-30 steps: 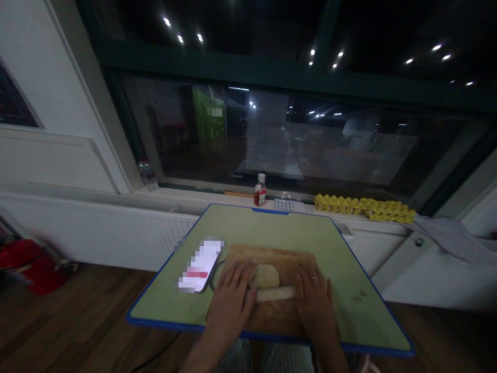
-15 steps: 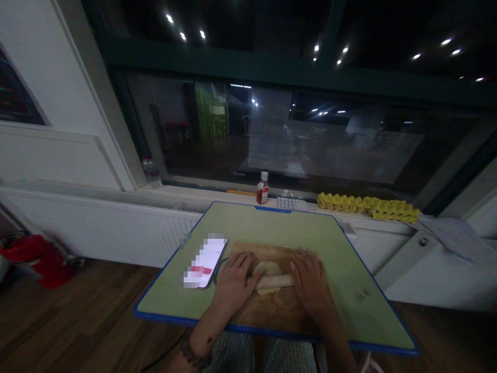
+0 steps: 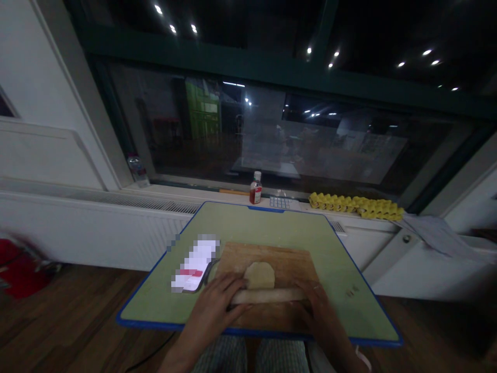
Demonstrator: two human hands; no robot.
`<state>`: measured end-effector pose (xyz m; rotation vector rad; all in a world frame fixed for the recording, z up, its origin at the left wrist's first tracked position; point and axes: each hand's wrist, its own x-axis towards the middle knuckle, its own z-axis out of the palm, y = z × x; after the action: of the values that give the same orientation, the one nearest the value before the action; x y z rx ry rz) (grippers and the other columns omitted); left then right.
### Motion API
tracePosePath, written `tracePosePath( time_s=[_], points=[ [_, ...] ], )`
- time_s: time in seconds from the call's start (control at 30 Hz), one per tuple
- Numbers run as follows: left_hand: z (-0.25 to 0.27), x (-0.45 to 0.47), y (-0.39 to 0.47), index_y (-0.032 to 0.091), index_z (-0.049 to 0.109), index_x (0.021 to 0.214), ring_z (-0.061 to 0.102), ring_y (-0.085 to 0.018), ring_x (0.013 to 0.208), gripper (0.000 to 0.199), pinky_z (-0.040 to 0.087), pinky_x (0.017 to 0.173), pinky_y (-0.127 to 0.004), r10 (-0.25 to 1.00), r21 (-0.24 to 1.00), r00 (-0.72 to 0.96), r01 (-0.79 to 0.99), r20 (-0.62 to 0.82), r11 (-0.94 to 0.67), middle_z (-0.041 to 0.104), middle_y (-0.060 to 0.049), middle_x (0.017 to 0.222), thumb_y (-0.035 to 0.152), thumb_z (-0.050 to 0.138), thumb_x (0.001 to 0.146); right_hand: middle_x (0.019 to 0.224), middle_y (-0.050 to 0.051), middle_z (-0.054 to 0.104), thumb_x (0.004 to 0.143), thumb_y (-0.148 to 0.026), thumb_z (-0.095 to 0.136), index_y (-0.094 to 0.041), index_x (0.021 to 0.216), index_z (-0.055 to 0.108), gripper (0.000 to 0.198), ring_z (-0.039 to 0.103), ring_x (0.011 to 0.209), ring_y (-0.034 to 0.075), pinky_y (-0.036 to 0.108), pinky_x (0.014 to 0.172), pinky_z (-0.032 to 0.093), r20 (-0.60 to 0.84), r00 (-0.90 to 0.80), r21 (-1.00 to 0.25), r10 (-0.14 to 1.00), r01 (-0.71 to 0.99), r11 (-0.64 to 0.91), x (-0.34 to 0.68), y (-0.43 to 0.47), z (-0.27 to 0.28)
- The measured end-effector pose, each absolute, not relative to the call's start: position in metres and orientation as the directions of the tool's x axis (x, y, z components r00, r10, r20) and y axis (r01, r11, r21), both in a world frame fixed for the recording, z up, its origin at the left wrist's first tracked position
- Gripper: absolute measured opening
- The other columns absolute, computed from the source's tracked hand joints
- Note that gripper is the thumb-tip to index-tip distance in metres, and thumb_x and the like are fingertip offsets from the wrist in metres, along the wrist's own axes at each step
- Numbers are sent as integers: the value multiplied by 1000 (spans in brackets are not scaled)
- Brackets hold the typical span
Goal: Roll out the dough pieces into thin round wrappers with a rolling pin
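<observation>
Green table (image 3: 267,223), wooden board (image 3: 293,268) on top, phone (image 3: 196,263) alongside

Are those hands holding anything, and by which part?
A pale, cylindrical rolling pin: the left hand at its left end, the right hand at its right end.

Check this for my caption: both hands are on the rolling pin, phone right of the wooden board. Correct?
No: the head view shows the phone left of the board. The left hand and right hand are on the rolling pin.
</observation>
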<state>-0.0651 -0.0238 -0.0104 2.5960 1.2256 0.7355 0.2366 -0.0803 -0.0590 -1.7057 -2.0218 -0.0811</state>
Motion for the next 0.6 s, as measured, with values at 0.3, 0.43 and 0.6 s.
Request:
tracePosePath(
  time_s=[0.3,0.43,0.6],
  points=[
    [5,-85,-11,25,68,104,63,-24,97,18,52,86,-37,727,364,559,631,399,-685,68,-4,102,35,68,88,118,4,69,90,-23,56,-31,122,66,34,64,110,23,38,97,50,450,-138,-150,882,962,227,225,-65,-32],
    [5,-89,1,24,68,97,62,-24,95,17,50,85,-37,733,324,536,665,419,-673,68,-4,100,39,64,91,119,5,69,92,-26,53,-29,127,63,36,62,112,24,40,99,49,432,-138,-162,891,960,227,210,-47,-28],
    [8,-87,0,24,67,102,62,-24,96,25,49,82,-36,753,276,525,715,396,-643,67,-4,103,46,59,93,135,10,61,95,-36,50,-21,143,48,50,54,125,26,44,107,43,456,-184,-149,871,949,279,199,-44,-30]
  ],
)
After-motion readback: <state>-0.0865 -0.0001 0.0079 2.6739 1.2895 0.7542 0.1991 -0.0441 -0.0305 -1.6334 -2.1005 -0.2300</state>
